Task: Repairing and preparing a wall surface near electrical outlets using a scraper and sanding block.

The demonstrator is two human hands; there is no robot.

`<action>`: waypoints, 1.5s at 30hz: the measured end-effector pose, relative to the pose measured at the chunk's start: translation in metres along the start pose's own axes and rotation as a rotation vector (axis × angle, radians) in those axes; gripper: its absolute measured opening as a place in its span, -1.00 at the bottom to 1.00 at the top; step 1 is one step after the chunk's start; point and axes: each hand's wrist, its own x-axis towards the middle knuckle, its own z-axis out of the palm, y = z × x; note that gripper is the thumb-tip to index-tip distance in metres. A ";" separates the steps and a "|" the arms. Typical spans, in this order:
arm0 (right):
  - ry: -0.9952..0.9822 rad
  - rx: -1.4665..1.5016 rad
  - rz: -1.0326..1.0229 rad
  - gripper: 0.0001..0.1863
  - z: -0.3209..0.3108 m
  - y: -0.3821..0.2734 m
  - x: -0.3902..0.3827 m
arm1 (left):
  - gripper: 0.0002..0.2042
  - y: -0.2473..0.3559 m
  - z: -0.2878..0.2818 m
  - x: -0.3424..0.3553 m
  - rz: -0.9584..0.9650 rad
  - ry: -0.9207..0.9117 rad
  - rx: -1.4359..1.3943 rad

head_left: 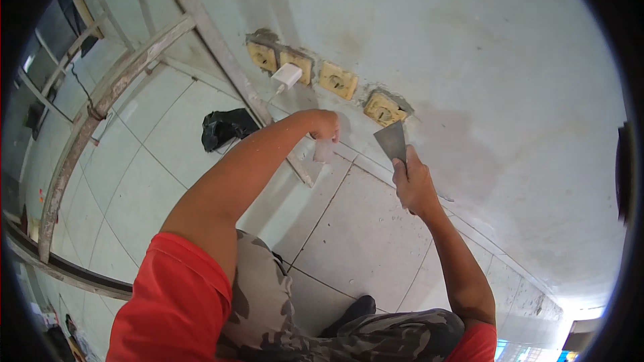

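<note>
My right hand (416, 186) is closed round the handle of a putty knife (392, 141). Its wide grey blade points up and left, close below the rightmost yellowed wall socket (384, 108); I cannot tell whether it touches the wall. Rough grey plaster rings that socket. Held low by the wall, my left hand (325, 125) has its fingers bent down around a pale, translucent flat piece (323, 151), whose kind I cannot make out. Above this hand are more yellowed sockets (338, 80) in a row, one with a white charger (287, 76) plugged in.
A paint-stained metal scaffold frame (208, 43) leans over the left side, one leg near my left forearm. Beside that leg lies a black plastic bag (225, 127). Small crumbs dot the floor tiles (362, 228). A tiled skirting (483, 245) runs along the wall.
</note>
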 end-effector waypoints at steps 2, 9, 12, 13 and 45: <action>0.002 -0.002 0.066 -0.86 0.000 -0.010 0.008 | -0.82 0.024 -0.013 -0.009 -0.135 0.014 -0.213; -0.056 0.055 0.144 -0.86 0.012 -0.023 0.052 | -0.80 0.043 -0.019 -0.033 -0.036 0.293 -0.705; 0.135 -0.310 -0.125 -0.80 0.014 -0.004 0.065 | -0.74 0.060 -0.032 -0.035 -0.077 0.132 -0.874; 0.102 -0.328 -0.078 -0.79 0.019 -0.010 0.071 | -0.74 0.058 -0.036 -0.038 -0.084 0.131 -0.867; 0.091 -0.361 -0.095 -0.84 0.009 -0.028 0.076 | -0.60 0.050 0.006 0.002 0.057 0.534 -1.333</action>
